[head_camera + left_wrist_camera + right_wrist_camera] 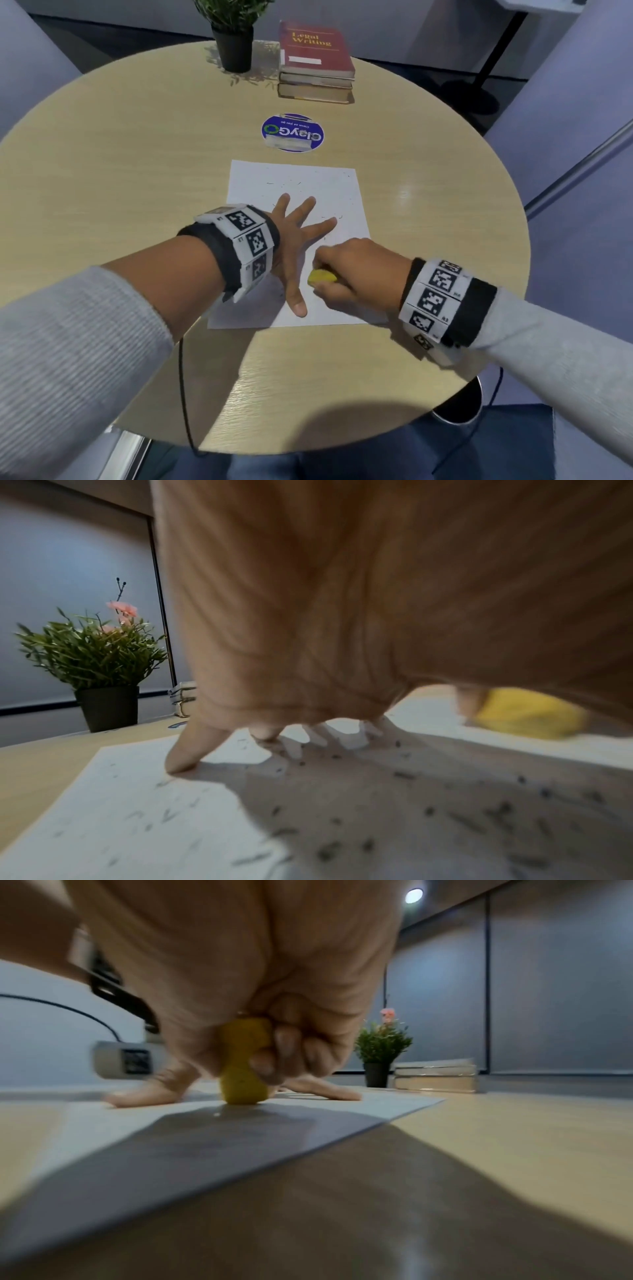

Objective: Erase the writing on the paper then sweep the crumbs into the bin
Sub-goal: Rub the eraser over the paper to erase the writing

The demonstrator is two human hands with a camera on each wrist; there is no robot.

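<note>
A white sheet of paper [308, 185] lies flat in the middle of the round table. My left hand [294, 233] presses on it with fingers spread flat. Just right of my left thumb, my right hand [346, 270] grips a yellow eraser [322, 276] with its tip on the paper. In the right wrist view the eraser [244, 1080] stands upright against the sheet [171, 1139]. Dark eraser crumbs [445, 813] and faint pencil marks are scattered over the paper [137, 818]. The yellow eraser [527, 715] shows blurred at the right of the left wrist view.
A blue round sticker [293, 133] sits beyond the paper. A potted plant [234, 41] and a stack of books [315, 61] stand at the table's far edge. A round metal bin [460, 404] stands on the floor under the near right edge. A black cable [183, 394] hangs at the near edge.
</note>
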